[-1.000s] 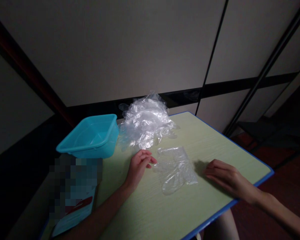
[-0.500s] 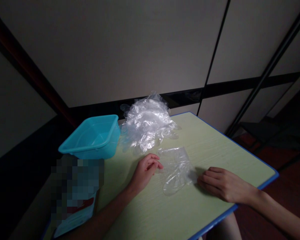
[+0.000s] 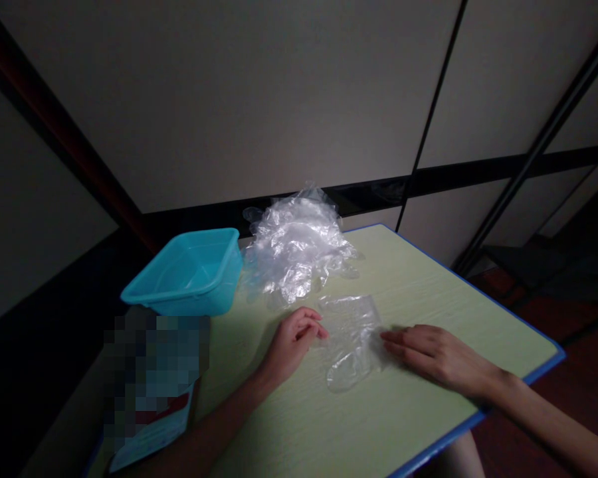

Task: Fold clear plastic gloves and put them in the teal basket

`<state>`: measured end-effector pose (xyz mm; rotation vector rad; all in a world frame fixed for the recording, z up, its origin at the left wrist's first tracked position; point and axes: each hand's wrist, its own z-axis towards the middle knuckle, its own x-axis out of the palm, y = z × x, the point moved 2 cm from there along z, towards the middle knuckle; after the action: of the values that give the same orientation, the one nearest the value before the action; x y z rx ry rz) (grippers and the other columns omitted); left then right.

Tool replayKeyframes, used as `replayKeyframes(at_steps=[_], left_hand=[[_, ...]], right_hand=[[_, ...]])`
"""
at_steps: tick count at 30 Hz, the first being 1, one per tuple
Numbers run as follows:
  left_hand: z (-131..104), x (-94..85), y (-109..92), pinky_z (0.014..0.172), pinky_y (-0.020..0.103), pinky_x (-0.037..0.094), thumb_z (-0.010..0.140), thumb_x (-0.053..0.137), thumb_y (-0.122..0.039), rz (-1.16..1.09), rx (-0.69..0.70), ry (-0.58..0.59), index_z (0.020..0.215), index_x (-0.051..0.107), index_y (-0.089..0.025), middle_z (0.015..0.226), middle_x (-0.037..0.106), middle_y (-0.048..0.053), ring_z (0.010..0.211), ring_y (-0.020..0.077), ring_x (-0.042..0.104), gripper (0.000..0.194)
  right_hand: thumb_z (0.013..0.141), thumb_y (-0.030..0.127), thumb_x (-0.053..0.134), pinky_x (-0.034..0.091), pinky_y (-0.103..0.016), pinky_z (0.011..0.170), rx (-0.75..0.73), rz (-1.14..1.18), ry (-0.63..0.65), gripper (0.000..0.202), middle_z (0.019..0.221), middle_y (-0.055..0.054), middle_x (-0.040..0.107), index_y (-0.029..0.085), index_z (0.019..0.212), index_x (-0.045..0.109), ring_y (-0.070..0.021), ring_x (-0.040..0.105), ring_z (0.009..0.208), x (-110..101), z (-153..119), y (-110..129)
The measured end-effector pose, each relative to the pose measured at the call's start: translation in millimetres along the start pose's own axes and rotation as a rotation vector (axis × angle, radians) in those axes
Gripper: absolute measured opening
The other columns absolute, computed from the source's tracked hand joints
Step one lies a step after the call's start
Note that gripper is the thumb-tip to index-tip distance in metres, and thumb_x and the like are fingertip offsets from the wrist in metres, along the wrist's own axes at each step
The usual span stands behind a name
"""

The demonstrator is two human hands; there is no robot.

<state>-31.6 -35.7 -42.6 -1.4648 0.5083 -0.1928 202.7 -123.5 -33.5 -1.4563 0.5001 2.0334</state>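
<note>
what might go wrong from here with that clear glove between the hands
The thin clear glove looks wrinkled, so it could crease or tear if the right hand tugs its edge. The loose glove pile sits near the far edge of the table and might slide off.

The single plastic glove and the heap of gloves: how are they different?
The single glove lies fairly flat; the heap rises in crumpled layers. The single glove is between the left hand and the right hand; the heap is farther back, beside the blue basin. The single glove is smaller than the heap. Both are clear, shiny plastic.
</note>
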Motion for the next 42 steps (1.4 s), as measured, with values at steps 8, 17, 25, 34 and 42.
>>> replayKeyframes(at_steps=[8, 17, 25, 34, 42], left_hand=[[-1.6, -0.6, -0.3, 0.046, 0.021, 0.032, 0.07, 0.05, -0.028, -0.019, 0.02, -0.02, 0.08, 0.049, -0.017, 0.067, 0.065, 0.004, 0.062, 0.016, 0.059, 0.016], [-3.2, -1.7, -1.4, 0.048, 0.021, 0.032, 0.074, 0.048, -0.024, 0.027, 0.099, -0.072, 0.08, 0.048, -0.018, 0.066, 0.064, 0.001, 0.056, 0.0128, 0.054, 0.009], [-2.3, -0.2, 0.6, 0.056, 0.023, 0.039, 0.074, 0.046, -0.021, 0.022, 0.101, -0.045, 0.084, 0.046, -0.018, 0.067, 0.061, 0.0, 0.066, 0.0157, 0.06, 0.011], [-0.6, -1.3, 2.0, 0.042, 0.017, 0.033, 0.074, 0.046, -0.022, 0.008, 0.034, -0.09, 0.093, 0.044, -0.019, 0.08, 0.054, 0.0, 0.065, 0.0129, 0.06, 0.019], [12.1, -1.1, 5.3, 0.034, 0.013, 0.026, 0.07, 0.048, -0.015, -0.053, -0.109, -0.115, 0.095, 0.036, -0.022, 0.07, 0.049, -0.006, 0.055, 0.0101, 0.06, 0.028]], right_hand=[[0.089, 0.012, 0.039, 0.05, -0.035, 0.079, 0.012, -0.071, 0.002, 0.025, 0.106, -0.012, 0.062, 0.012, 0.104, 0.059, -0.0195, 0.056, 0.098, 7.4, 15.9, -13.1], [0.089, 0.013, 0.035, 0.049, -0.035, 0.082, 0.088, 0.11, 0.022, 0.029, 0.107, -0.011, 0.062, 0.013, 0.108, 0.057, -0.0181, 0.057, 0.098, 1.2, 12.8, -13.1], [0.09, 0.018, 0.034, 0.048, -0.034, 0.078, 0.236, 0.296, 0.036, 0.027, 0.096, -0.01, 0.063, 0.015, 0.104, 0.057, -0.0181, 0.058, 0.091, 1.0, 16.0, -18.8], [0.088, 0.025, 0.036, 0.041, -0.025, 0.052, 0.59, 0.5, -0.04, 0.026, 0.064, -0.003, 0.06, 0.014, 0.078, 0.057, -0.0134, 0.054, 0.056, 4.8, 36.1, -30.3], [0.077, 0.021, 0.044, 0.04, -0.026, 0.051, 0.808, 0.561, -0.198, 0.041, 0.062, -0.001, 0.061, 0.011, 0.117, 0.043, -0.0151, 0.055, 0.054, 24.8, 40.9, -39.4]])
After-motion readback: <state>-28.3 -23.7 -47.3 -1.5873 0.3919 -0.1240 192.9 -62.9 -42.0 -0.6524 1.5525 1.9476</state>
